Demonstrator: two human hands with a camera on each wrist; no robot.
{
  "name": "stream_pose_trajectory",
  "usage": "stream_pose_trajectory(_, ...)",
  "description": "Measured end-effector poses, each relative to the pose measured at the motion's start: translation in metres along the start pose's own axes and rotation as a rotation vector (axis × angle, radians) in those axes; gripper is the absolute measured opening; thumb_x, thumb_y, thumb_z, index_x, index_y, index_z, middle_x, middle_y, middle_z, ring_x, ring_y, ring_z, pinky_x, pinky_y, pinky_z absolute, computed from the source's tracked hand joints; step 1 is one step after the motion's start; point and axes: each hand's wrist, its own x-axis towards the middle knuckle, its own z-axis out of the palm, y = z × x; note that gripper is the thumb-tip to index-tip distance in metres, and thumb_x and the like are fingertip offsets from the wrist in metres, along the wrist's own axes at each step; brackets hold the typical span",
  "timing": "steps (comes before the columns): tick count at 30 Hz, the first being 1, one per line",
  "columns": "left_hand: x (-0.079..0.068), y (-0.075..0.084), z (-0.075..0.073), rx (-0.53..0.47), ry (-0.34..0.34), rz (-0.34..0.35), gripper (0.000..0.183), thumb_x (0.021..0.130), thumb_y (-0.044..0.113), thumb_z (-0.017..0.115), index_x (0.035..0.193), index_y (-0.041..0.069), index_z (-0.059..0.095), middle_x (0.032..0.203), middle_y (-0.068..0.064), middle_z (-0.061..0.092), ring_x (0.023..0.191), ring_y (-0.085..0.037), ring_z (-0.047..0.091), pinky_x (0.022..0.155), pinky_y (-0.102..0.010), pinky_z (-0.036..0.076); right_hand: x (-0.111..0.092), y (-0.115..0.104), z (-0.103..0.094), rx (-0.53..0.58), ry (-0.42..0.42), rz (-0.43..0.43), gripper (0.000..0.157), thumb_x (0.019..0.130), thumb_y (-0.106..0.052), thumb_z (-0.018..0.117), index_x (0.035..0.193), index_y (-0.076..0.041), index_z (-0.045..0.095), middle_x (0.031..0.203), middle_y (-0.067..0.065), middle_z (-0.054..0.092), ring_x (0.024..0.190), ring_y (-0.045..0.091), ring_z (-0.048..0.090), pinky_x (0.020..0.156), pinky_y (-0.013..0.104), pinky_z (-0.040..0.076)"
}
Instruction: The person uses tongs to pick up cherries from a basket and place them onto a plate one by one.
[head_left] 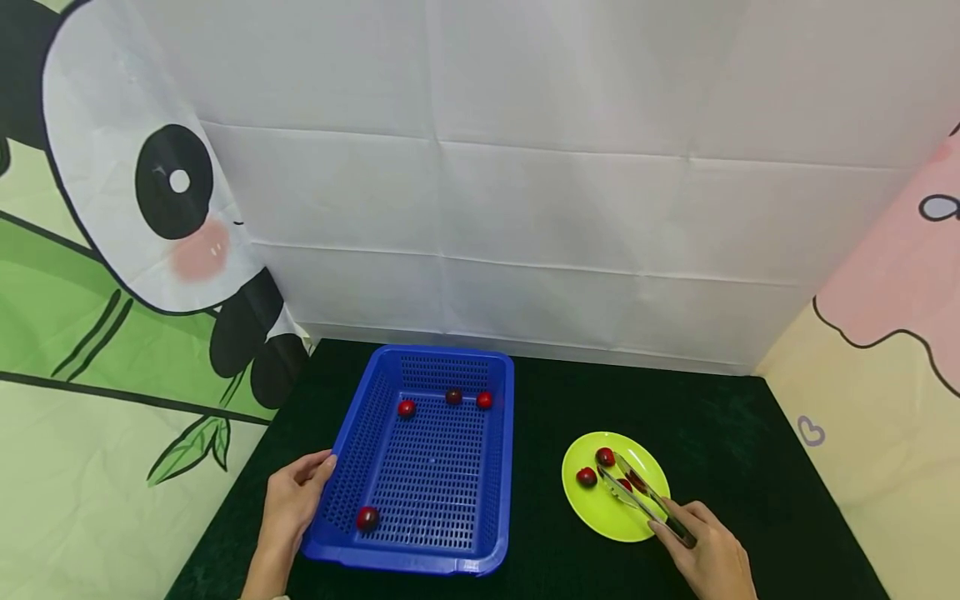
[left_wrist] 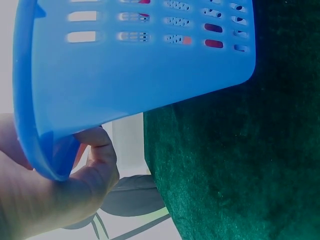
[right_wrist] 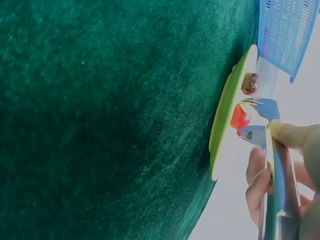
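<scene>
- While the left hand [head_left: 295,497] is pinching the blue basket's [head_left: 405,560] left rim, four red fruits [head_left: 406,408] are lying inside.
- Right hand [head_left: 708,550] is pinching tongs [head_left: 682,533] between thumb and fingers.
- Tong tips are standing apart over the lime plate [head_left: 611,523], beside fruits.

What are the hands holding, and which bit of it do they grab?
The left hand holds the basket by its left rim. The right hand holds the tongs by their two arms.
</scene>
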Motion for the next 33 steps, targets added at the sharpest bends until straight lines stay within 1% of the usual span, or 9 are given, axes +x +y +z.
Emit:
stream_pose_trajectory(5, -0.001, -0.001, -0.001, -0.006, -0.004, 0.007, 0.052, 0.095, 0.044, 0.053, 0.128, 0.005, 0.056, 0.116, -0.019, 0.062, 0.098, -0.026, 0.06, 0.084, -0.042, 0.047, 0.003, -0.001, -0.002, -0.009, -0.03, 0.025, 0.039, 0.076, -0.038, 0.079, 0.108, -0.016, 0.073, 0.078, -0.005, 0.053, 0.055, 0.0, 0.038, 0.048, 0.021, 0.032)
stream_pose_trajectory(8, -0.001, 0.0, -0.001, -0.006, -0.007, 0.006, 0.052, 0.095, 0.044, 0.054, 0.128, 0.005, 0.056, 0.115, -0.018, 0.062, 0.098, -0.026, 0.06, 0.083, -0.042, 0.047, 0.006, -0.001, -0.004, -0.012, -0.034, 0.021, 0.04, 0.077, -0.039, 0.078, 0.109, -0.016, 0.072, 0.079, -0.005, 0.053, 0.055, 0.001, 0.039, 0.048, 0.021, 0.033)
stream_pose_trajectory(16, -0.001, 0.001, -0.001, -0.016, -0.017, -0.001, 0.052, 0.095, 0.044, 0.053, 0.129, 0.004, 0.056, 0.115, -0.018, 0.061, 0.099, -0.027, 0.059, 0.085, -0.045, 0.046, 0.015, -0.003, -0.01, 0.005, 0.012, -0.051, 0.041, 0.075, -0.037, 0.08, 0.108, -0.012, 0.072, 0.079, -0.003, 0.054, 0.055, 0.0, 0.038, 0.048, 0.021, 0.033)
stream_pose_trajectory(22, -0.001, 0.002, -0.001, -0.011, -0.017, -0.003, 0.052, 0.095, 0.044, 0.053, 0.129, 0.004, 0.055, 0.116, -0.019, 0.061, 0.099, -0.027, 0.059, 0.085, -0.045, 0.047, 0.025, -0.009, -0.011, 0.022, 0.044, -0.099, 0.044, 0.074, -0.035, 0.081, 0.109, -0.01, 0.071, 0.082, -0.001, 0.055, 0.057, 0.002, 0.04, 0.048, 0.02, 0.034)
stream_pose_trajectory(26, -0.001, 0.001, 0.0, -0.012, -0.015, 0.006, 0.051, 0.095, 0.042, 0.053, 0.129, 0.004, 0.055, 0.115, -0.019, 0.061, 0.098, -0.026, 0.06, 0.085, -0.045, 0.047, 0.032, -0.013, -0.012, 0.036, 0.055, -0.132, 0.044, 0.073, -0.032, 0.083, 0.109, -0.01, 0.071, 0.085, 0.0, 0.057, 0.058, 0.004, 0.043, 0.05, 0.02, 0.037)
stream_pose_trajectory(33, -0.001, 0.001, -0.001, -0.007, -0.01, 0.011, 0.05, 0.095, 0.042, 0.053, 0.128, 0.004, 0.057, 0.113, -0.018, 0.062, 0.095, -0.025, 0.06, 0.084, -0.043, 0.048, 0.045, -0.017, -0.014, 0.068, 0.061, -0.182, 0.042, 0.074, -0.03, 0.082, 0.109, -0.01, 0.07, 0.091, 0.0, 0.061, 0.06, 0.008, 0.048, 0.051, 0.02, 0.041)
